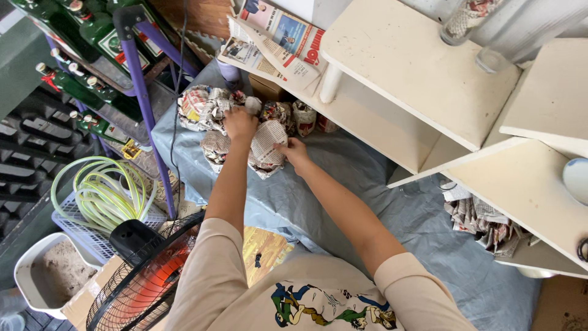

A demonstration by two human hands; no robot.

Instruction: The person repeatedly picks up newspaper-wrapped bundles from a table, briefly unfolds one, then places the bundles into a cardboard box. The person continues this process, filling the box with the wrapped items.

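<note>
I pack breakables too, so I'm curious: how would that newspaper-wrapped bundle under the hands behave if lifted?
The newspaper-wrapped bundle looks crumpled and loosely folded, so its wrapping would probably give and rustle. The right hand pinches one edge, the left hand presses the top; loose flaps might unfold. Weight cannot be told.

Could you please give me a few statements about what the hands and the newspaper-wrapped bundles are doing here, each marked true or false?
1. Both hands rest on newspaper-wrapped bundles. True: left hand, right hand.
2. The bundles lie on a red cloth. False: the cloth is grey-blue.
3. A fan stands on the person's left. True.
4. The white shelf is on the person's left. False: it is on the right.
</note>
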